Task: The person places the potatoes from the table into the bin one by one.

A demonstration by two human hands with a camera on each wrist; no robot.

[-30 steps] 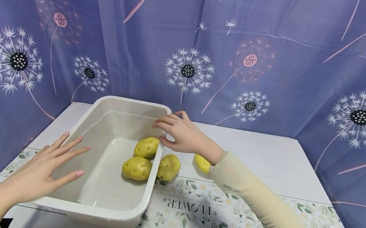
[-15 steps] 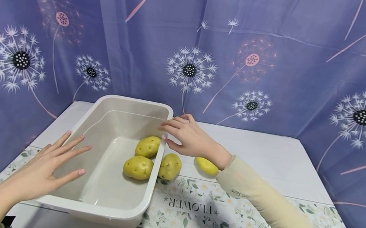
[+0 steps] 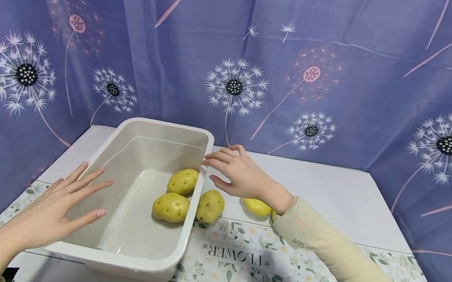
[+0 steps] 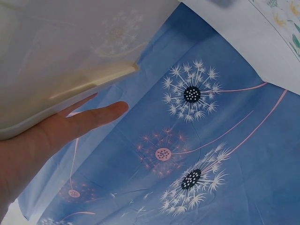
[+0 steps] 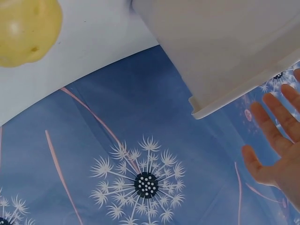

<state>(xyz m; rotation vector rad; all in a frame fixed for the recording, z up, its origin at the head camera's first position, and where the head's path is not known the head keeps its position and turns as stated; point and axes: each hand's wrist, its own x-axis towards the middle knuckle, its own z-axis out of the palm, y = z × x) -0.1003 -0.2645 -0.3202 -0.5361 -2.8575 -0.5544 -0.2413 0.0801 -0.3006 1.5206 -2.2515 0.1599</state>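
Lift empty right hand, centre, clear of tub without nudging adjacent potato; rest empty left hand, lower left.

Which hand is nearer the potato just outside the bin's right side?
Right. The right hand is just beyond the potato; the left hand is across the bin, by its left rim.

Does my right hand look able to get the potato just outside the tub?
Probably yes: the right hand looks empty and near, nothing shows between it and that potato, though the tub crowds one side.
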